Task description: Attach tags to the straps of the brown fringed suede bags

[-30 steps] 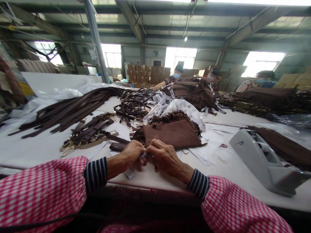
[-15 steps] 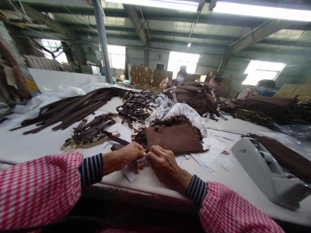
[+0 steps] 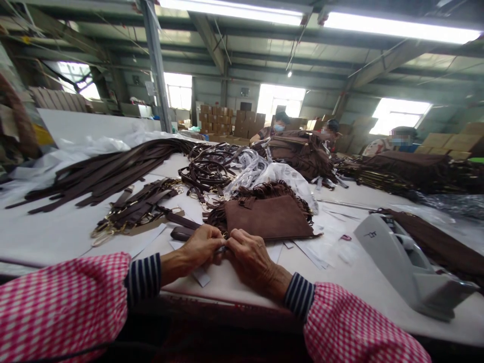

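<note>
My left hand [image 3: 202, 247] and my right hand [image 3: 247, 254] meet at the near edge of a brown suede fringed bag [image 3: 266, 217] lying flat on the white table [image 3: 49, 234]. Both hands are closed in a pinch on a small grey piece between them, at the bag's near corner by a gold ring. What the piece is I cannot make out. A dark brown strap end [image 3: 181, 233] lies just left of my left hand. White paper slips [image 3: 200, 276] lie under and beside my hands.
Heaps of brown straps [image 3: 102, 171] and straps with gold buckles [image 3: 136, 209] cover the left of the table. Clear plastic bags [image 3: 280, 174] lie behind the bag. A grey tape dispenser [image 3: 404, 262] stands at the right. Several people work at piled brown bags [image 3: 302, 148] farther back.
My hands stay pinched together at the bag's near corner, with only small shifts of the fingers. The camera has tilted slightly.
</note>
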Motion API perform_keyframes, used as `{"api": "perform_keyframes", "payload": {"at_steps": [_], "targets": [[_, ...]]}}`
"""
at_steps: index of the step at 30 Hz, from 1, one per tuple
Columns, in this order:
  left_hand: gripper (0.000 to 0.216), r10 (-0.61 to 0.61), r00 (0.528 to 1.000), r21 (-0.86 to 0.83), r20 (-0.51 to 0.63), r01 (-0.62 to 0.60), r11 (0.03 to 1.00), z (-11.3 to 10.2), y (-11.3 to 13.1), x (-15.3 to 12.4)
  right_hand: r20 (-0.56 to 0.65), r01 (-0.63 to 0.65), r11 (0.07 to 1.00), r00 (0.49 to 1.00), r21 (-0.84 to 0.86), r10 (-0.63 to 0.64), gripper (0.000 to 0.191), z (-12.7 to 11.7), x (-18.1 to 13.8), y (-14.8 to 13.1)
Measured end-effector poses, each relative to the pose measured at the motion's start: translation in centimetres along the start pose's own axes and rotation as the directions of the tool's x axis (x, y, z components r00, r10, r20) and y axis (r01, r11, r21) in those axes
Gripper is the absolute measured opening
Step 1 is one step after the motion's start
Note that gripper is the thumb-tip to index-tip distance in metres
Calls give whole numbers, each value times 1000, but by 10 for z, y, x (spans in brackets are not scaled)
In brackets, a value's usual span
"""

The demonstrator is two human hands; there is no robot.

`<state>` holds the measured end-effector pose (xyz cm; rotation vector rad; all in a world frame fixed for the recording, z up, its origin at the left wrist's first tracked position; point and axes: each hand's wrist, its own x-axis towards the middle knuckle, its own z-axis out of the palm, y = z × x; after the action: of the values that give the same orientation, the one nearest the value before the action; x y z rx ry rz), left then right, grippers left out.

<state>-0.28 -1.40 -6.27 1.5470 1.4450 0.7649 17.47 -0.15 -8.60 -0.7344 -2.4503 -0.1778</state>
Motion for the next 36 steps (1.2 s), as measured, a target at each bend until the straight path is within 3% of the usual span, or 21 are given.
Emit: {"api": "perform_keyframes", "payload": {"at_steps": [7, 11, 15, 21, 23, 28, 32, 36], "targets": [[27, 222, 975, 216, -15, -214, 953, -3, 1, -9, 95, -91, 994, 992, 62, 85, 14, -6, 6, 1], [33, 305, 948, 409, 94, -316, 856, -8, 3, -14, 155, -115, 989, 983, 93, 100, 18, -12, 11, 2], [25, 375, 909, 455, 180, -415, 788, -11, 7, -20, 166, -160, 981, 976, 111, 141, 20, -13, 12, 5], [22, 363, 907, 639, 212, -410, 651, -15, 7, -18, 100, -260, 957, 963, 129, 249, 13, -7, 9, 5], [23, 348, 910, 668, 226, -405, 624, -15, 7, -17, 68, -232, 961, 972, 149, 224, 18, -6, 8, 4], [27, 360, 919, 564, 160, -385, 731, -13, 9, -17, 69, -92, 993, 994, 71, 87, 11, -4, 5, 6], [24, 337, 941, 482, 33, -310, 819, -11, 8, -19, 24, -16, 999, 1000, 29, 15, 22, -1, 3, 8], [17, 192, 980, 304, 42, -196, 933, -12, 10, -19, -12, 39, 998, 999, 53, -39, 22, 2, 1, 9]]}}
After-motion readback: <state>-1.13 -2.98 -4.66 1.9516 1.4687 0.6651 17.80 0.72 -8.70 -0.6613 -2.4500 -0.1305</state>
